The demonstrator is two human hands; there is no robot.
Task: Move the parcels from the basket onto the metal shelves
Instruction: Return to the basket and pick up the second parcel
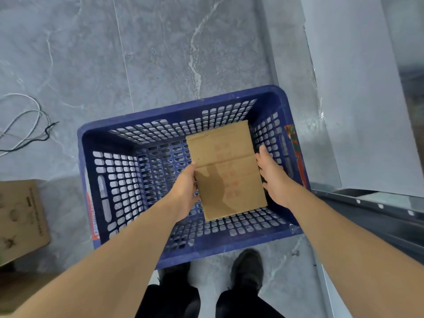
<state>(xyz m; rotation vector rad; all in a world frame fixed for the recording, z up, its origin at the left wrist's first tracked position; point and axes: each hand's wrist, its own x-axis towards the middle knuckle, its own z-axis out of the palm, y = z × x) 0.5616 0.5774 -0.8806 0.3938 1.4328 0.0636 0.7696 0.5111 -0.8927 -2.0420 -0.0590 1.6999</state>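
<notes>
— So, the cardboard parcel [227, 171] is inside the blue basket [146, 120], at its right side. The left hand [184, 189] and right hand [274, 180] press its two long edges.

— It may slip, I think; only the sides are squeezed.

— Yes. The metal shelf [376, 210] is near on the right, and the basket wall stands between.

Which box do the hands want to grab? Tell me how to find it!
Find the big blue basket on the grey floor. Inside, towards its right side, lies a flat brown cardboard parcel with faint red print, the only thing in it.
</notes>
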